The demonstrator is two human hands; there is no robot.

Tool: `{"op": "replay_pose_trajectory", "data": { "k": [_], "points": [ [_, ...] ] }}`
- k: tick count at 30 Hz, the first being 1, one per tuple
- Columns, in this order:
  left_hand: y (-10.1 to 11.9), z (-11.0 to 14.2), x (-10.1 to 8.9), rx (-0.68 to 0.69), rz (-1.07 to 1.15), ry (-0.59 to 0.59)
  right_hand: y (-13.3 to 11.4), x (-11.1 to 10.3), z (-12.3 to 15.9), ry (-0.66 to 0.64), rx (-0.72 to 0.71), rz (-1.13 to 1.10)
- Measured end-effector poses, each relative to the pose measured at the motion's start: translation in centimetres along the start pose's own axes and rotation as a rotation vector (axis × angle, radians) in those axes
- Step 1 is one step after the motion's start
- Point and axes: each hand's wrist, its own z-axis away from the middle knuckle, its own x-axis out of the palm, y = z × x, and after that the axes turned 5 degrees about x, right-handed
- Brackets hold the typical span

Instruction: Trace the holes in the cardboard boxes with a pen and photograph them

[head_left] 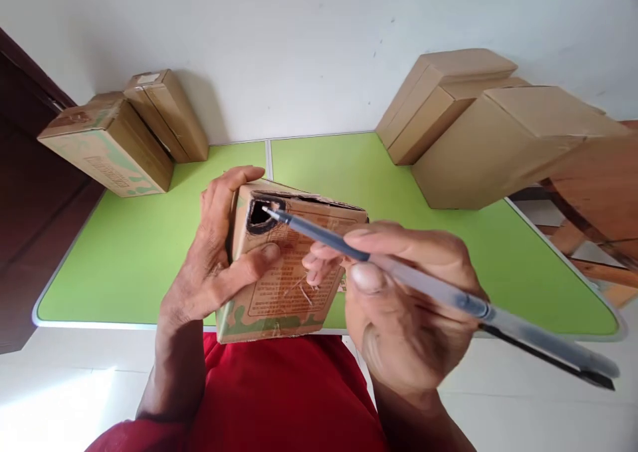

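Observation:
A brown cardboard box [279,299] with green patches and printed text is tilted up at the table's front edge. My left hand [224,246] grips its left side, thumb on the printed face and fingers behind. Near the top left corner of that face is a ragged hole [259,214] ringed in black. My right hand [409,292] holds a pen [423,276] with a dark grip and clear barrel between thumb and forefinger. The pen's tip overlaps the hole; whether it touches the cardboard I cannot tell. Small cardboard scraps [305,294] lie on the face.
Two cardboard boxes [119,139] stand at the back left of the green table [134,252]. Several plain cardboard boxes [473,153] stand at the back right, against the white wall [299,60]. A wooden chair [593,199] is beyond the table's right edge.

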Motion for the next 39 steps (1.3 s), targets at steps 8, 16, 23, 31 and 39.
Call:
{"op": "replay_pose_trajectory", "data": {
  "k": [8,16,23,31,39],
  "points": [
    [-0.5,0.7,-0.7,0.029,-0.002,-0.042,1.3,1.3,0.4,0.016,-0.065,0.148],
    [-0.1,1.3,-0.6,0.002,-0.064,0.008,1.2,1.5,0.5,-0.032,-0.075,0.283],
    [-0.7,1.6,-0.9,0.039,-0.036,-0.007,1.2,1.4,0.6,0.002,-0.094,0.293],
    [-1.0,1.8,-0.7,0.008,-0.007,0.009,1.5,0.8,0.2,0.146,-0.070,0.193],
    [-0.8,2.1,-0.1,-0.096,0.036,0.037,1.4,1.5,-0.1,0.221,-0.061,0.200]
  ]
}}
